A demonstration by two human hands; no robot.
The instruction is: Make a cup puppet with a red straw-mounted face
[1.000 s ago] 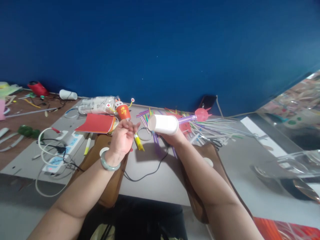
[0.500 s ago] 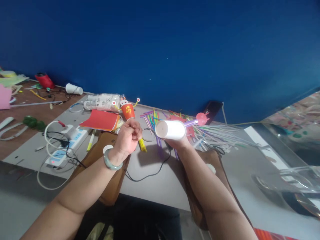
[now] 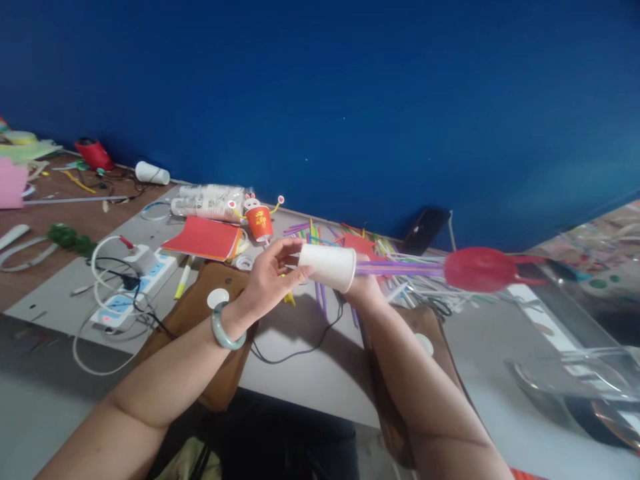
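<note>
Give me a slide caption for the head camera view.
Left hand and right hand at a white cup, purple straws and red piece extending rightward.

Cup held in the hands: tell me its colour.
The cup is white; the head view shows it.

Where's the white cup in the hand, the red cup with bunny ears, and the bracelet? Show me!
White cup (image 3: 327,265): head view, middle of its side.
Red cup (image 3: 259,223): head view, its front.
Bracelet (image 3: 219,333): head view, its band.

No legible txt; yellow print on red cup, marks on plastic pkg too blurry.
</note>
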